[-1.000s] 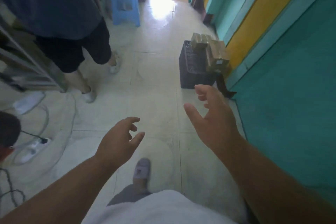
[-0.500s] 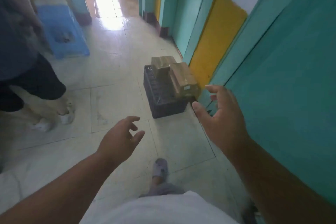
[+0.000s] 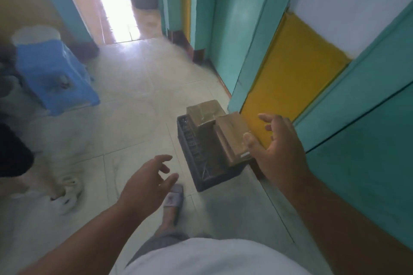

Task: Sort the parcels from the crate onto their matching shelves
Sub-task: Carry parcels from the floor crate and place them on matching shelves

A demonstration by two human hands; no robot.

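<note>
A black plastic crate point(image 3: 190, 154) stands on the tiled floor against the teal and yellow wall. Brown taped parcels fill it: one stands at the back point(image 3: 202, 114), another leans at the right side point(image 3: 232, 136). My right hand point(image 3: 279, 147) hovers open just right of and above the leaning parcel, fingers spread, thumb overlapping its edge in the picture. My left hand point(image 3: 145, 183) is open too, held over the floor to the left of the crate's near corner. No shelves are in view.
A blue plastic stool point(image 3: 55, 76) stands at the left. Another person's leg and white shoe point(image 3: 67, 194) are at the lower left. A bright doorway point(image 3: 111, 2) opens ahead. The wall point(image 3: 368, 140) runs close on my right. My own slippered foot point(image 3: 174, 198) is near the crate.
I have walked up to the crate: it has come much nearer and now sits between my hands. The other person has slid off to the left. Both hands stay open.
</note>
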